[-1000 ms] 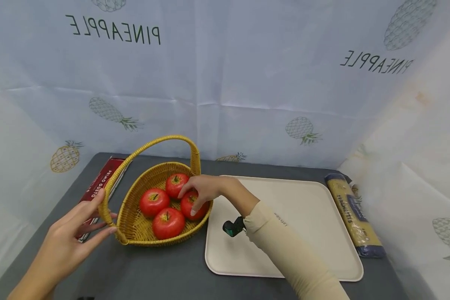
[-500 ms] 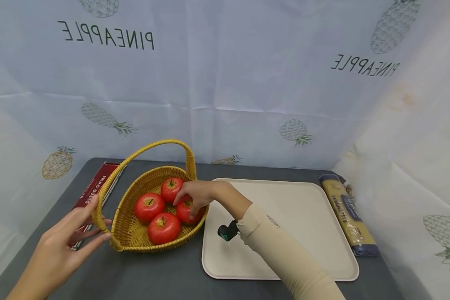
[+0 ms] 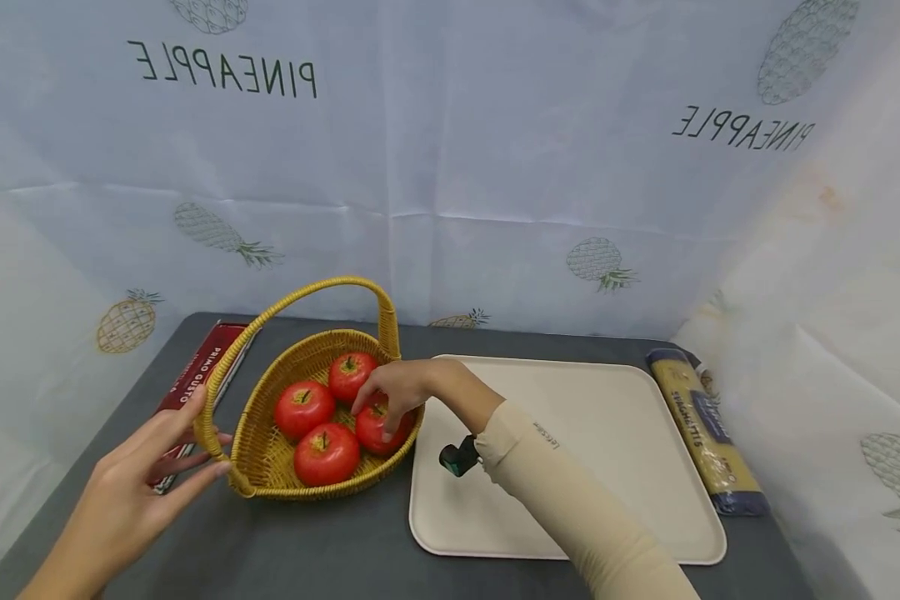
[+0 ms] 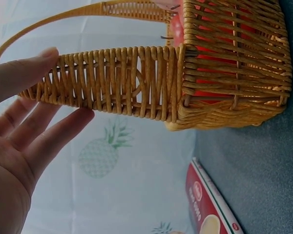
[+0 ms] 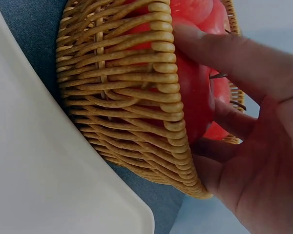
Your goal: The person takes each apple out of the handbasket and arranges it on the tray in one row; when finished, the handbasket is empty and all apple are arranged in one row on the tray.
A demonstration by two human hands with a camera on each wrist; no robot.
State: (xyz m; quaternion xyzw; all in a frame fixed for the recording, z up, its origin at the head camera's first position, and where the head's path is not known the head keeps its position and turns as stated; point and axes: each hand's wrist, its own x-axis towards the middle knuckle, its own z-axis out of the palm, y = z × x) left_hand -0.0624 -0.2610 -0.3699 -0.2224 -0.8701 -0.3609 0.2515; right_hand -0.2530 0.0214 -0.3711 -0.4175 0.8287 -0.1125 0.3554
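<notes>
A yellow wicker basket (image 3: 270, 467) with a tall arched handle stands on the dark table and holds several red apples. My left hand (image 3: 123, 492) grips the near-left side of the handle (image 4: 117, 83), thumb on one face and fingers on the other. Inside the basket's right side, my right hand (image 3: 401, 392) holds an apple (image 3: 375, 429), thumb and fingers curled round it. In the right wrist view this apple (image 5: 193, 92) sits low against the rim, partly covered by the fingers. Other apples (image 3: 327, 454) lie to its left and behind it.
A beige tray (image 3: 570, 467) lies right of the basket, close to its wall. Beyond the tray is a yellow spaghetti packet (image 3: 708, 433). A red box (image 3: 202, 358) lies behind the left hand. Pineapple-print cloth (image 3: 480, 167) hangs around the table.
My right hand has shifted slightly left and nearer along with the apple under it. The front apple has moved a little left. My left hand stays on the handle.
</notes>
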